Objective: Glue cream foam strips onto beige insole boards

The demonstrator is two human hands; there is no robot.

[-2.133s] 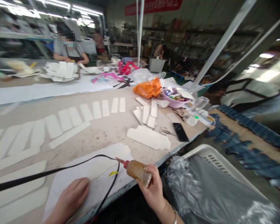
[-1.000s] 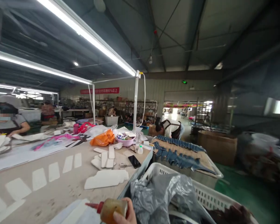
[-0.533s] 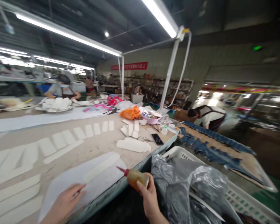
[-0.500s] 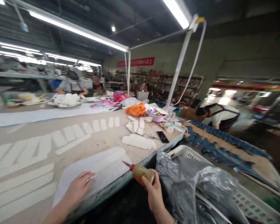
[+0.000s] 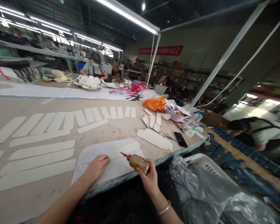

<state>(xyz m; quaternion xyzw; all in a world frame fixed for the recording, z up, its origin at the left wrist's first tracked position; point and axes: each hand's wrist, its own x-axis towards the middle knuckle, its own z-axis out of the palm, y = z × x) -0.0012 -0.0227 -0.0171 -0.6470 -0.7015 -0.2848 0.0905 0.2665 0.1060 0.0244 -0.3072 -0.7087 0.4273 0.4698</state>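
Note:
My right hand (image 5: 149, 177) is wrapped round a glue bottle (image 5: 139, 163) with amber contents and a red pointed nozzle. The bottle is tipped to the left, its tip just above a long cream strip (image 5: 128, 149). That strip lies on a rounded white sheet (image 5: 88, 155) at the table's near edge. At the strip's left end rests my left hand (image 5: 98, 168), palm down, with its fingers stretched out over the strip. The undersides of those fingers are hidden.
Rows of cream strips (image 5: 42, 165) cover the table's left side. To the right lie a larger white piece (image 5: 154, 139), scissors (image 5: 169, 136) and a black phone (image 5: 180, 139). Grey plastic (image 5: 207, 186) hangs over a white basket (image 5: 214, 166). One person (image 5: 259, 133) bends at the right; another sits across.
My view has swung to the right and the scene sits differently in the picture. The bottle's nozzle has come closer to the strip and to my left hand, which stays on the strip.

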